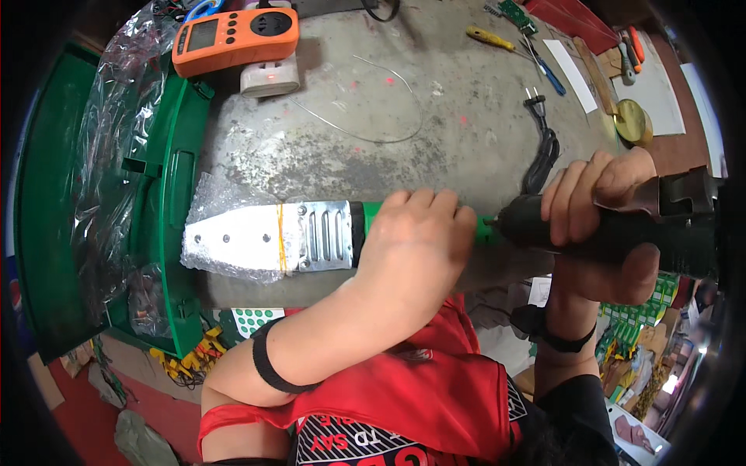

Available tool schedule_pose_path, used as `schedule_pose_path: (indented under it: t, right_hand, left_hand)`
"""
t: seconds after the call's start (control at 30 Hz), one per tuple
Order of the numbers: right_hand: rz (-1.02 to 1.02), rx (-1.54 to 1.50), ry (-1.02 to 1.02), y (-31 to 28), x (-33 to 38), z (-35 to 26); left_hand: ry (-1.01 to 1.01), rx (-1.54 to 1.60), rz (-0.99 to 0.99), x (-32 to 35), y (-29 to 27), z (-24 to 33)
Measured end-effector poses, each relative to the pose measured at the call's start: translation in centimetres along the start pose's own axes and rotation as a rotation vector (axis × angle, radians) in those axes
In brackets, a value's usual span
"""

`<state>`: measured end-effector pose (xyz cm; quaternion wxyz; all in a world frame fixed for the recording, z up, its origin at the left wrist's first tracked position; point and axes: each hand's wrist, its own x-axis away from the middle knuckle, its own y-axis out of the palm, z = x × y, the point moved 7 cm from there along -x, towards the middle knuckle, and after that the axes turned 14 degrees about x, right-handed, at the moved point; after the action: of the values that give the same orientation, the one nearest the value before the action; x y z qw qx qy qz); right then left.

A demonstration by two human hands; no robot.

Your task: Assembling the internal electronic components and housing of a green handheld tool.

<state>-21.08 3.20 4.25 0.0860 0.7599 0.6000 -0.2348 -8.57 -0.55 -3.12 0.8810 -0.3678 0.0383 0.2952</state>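
Observation:
A pipe welding iron lies across the table's near side, its green handle (373,211) under my left hand (420,237). Those fingers wrap over the handle from above. Toward the left the iron's silver heating plate (245,236) has three holes and a slotted metal guard, with bubble wrap (210,203) and yellow rubber bands around it. My right hand (598,213) grips a black power screwdriver (532,220), held sideways with its bit against or close to the handle's right end; exact contact cannot be made out. A black cord (545,151) with a two-pin plug runs behind.
At left stands an open green case (180,155) with clear plastic film (116,155). An orange multimeter (241,39) rests on a white power socket (270,78). A bent wire (381,142), yellow screwdriver (489,37), blue pen-like tool (553,80) and brass-coloured round tin (633,123) lie farther back.

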Motion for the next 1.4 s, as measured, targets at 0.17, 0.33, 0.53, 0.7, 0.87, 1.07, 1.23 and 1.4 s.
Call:
schedule_pose_path:
  t: [0.17, 0.33, 0.53, 0.7, 0.87, 1.07, 1.23, 1.4]
  right_hand:
    - [0.165, 0.079, 0.223, 0.3, -0.1, 0.3]
    - [0.048, -0.192, -0.056, -1.0, 0.9, -3.3]
    - [0.041, 0.01, 0.08, -0.8, 1.3, -1.2]
    - [0.072, 0.008, 0.043, -0.3, 1.1, -0.7]
    - [0.051, -0.024, -0.02, 0.8, 1.3, -1.2]
    - [-0.016, -0.129, -0.119, -0.8, -2.1, -5.7]
    - [-0.029, -0.193, 0.001, 7.0, -4.3, -2.2]
    - [-0.133, 0.067, 0.168, 10.6, -4.6, 0.1]
  left_hand:
    - [-0.034, -0.038, 0.016, 0.0, -0.1, -0.6]
    - [-0.035, -0.041, -0.011, 0.2, 0.0, -0.2]
    - [-0.038, 0.009, -0.007, 0.0, -0.1, -0.2]
    - [-0.041, 0.018, -0.026, -0.1, -0.1, -0.3]
    - [-0.025, 0.012, 0.049, 0.5, -0.5, -0.6]
    - [0.106, 0.054, -0.173, 6.4, -4.5, 2.4]
    - [0.147, -0.247, -0.089, 9.5, -2.7, 0.2]
    - [0.229, -0.192, 0.013, 9.5, -2.6, -0.4]
